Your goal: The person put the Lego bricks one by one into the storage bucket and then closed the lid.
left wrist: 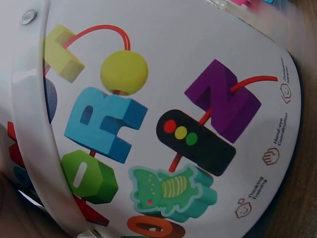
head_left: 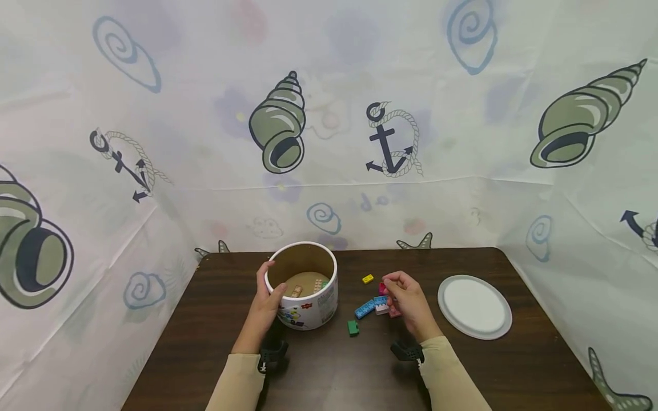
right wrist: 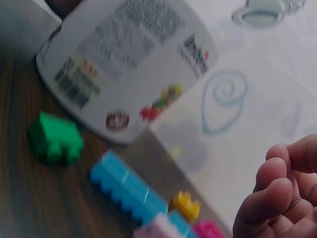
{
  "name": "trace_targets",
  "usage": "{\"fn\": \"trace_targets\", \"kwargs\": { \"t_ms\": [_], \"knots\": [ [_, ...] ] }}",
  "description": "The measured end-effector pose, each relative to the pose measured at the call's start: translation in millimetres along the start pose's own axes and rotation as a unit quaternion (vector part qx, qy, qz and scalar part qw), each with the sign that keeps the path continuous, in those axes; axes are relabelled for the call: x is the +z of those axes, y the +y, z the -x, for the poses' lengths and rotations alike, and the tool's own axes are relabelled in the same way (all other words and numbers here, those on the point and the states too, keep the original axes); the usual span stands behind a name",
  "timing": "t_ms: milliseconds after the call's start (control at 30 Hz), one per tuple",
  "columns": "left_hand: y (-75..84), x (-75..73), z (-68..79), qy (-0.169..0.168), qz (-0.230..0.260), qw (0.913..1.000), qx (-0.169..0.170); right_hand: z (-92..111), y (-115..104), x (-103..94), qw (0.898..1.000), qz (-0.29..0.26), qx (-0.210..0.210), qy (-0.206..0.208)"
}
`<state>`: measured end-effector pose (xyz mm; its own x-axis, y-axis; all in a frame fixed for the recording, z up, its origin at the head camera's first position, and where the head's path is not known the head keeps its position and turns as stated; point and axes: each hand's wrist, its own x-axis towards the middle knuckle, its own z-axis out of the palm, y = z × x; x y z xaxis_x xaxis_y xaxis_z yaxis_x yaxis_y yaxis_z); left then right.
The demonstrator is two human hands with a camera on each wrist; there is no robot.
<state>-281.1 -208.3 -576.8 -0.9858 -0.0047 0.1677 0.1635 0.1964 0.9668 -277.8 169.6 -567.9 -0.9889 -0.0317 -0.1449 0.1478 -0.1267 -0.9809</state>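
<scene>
Head view: your left hand [head_left: 265, 303] grips the white tub [head_left: 329, 308] at its nine o'clock side, thumb over the rim; small bricks [head_left: 317, 284] lie inside. Your right hand [head_left: 411, 301] has thumb and fingertips drawn together; you cannot tell whether they pinch anything. From it, the tub stands at nine o'clock, the blue brick [head_left: 364, 309] nearer at nine, the yellow brick [head_left: 367, 279] at ten, the green brick [head_left: 353, 328] at eight and the white disc [head_left: 475, 307] at three, on the brown table [head_left: 534, 371].
</scene>
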Motion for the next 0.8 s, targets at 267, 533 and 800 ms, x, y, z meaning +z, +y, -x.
{"fn": "trace_targets", "kwargs": {
  "t_ms": [267, 533, 800],
  "knots": [
    [3.1, -4.0, -0.6, -0.003, -0.009, 1.0, -0.002, -15.7, 32.6, -26.1, 0.998, -0.037, -0.016, 0.044],
    [1.9, -4.1, -0.6, 0.004, -0.018, 0.9998, -0.009, -25.4, 45.5, -36.2, 0.997, -0.064, -0.007, 0.047],
    [1.5, -0.6, -0.7, -0.003, -0.001, 1.0, -0.003, -21.3, 49.7, -33.7, 0.995, 0.07, -0.02, 0.069]
  ]
}}
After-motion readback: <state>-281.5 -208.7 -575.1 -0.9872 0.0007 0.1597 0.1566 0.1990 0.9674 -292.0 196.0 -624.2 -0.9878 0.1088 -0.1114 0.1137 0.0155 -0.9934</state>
